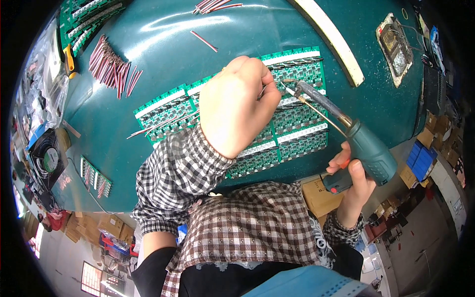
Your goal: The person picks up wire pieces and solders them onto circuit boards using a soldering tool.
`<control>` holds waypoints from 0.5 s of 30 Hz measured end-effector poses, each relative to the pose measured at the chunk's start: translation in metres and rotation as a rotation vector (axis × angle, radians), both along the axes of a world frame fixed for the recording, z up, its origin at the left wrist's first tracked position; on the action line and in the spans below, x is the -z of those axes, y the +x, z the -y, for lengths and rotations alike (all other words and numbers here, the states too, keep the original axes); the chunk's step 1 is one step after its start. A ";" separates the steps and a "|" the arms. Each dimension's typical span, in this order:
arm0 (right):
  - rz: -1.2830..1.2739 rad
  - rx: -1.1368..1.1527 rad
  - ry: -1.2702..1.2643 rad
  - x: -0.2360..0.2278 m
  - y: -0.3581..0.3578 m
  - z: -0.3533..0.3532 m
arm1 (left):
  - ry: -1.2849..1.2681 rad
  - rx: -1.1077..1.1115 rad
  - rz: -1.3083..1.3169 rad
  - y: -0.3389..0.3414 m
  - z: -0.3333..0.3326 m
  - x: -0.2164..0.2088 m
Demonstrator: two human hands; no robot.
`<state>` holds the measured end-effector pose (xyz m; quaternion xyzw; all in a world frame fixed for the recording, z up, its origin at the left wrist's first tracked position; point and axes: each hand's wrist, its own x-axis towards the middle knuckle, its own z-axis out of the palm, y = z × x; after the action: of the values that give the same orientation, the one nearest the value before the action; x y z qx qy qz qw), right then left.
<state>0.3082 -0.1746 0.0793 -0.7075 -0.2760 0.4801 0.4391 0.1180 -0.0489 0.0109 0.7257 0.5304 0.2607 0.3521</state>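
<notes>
My left hand point(235, 106) is closed in a pinch over the green circuit boards point(302, 141), which lie side by side on the table. Thin red and white wires point(166, 123) stick out from behind it to the left; their other ends are hidden in the fingers. My right hand point(358, 185) grips a dark green soldering gun point(374, 154) by its handle, a finger near the red trigger. The gun's bent tip and thin feed tube point(321, 115) point left over the boards, close to my left fingertips. Whether the tip touches a board I cannot tell.
A pile of red and white wires point(106, 67) lies at the left, more wires point(215, 6) at the top. A yellow-handled tool point(69, 62), a small fan point(51, 159) and a small board strip point(95, 177) are leftward. A white curved bar point(331, 37) and a dirty tray point(394, 49) lie right.
</notes>
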 end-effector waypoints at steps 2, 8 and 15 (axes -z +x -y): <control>0.008 0.002 -0.003 0.000 -0.001 0.000 | 0.014 0.004 -0.005 0.000 0.000 0.001; 0.001 0.000 -0.009 0.001 0.000 0.003 | 0.026 -0.001 -0.009 0.001 0.001 0.001; 0.008 -0.014 -0.020 -0.001 -0.001 0.001 | 0.015 0.001 -0.011 0.000 0.001 0.001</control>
<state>0.3073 -0.1754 0.0799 -0.7118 -0.2776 0.4831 0.4277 0.1185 -0.0494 0.0102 0.7301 0.5301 0.2605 0.3436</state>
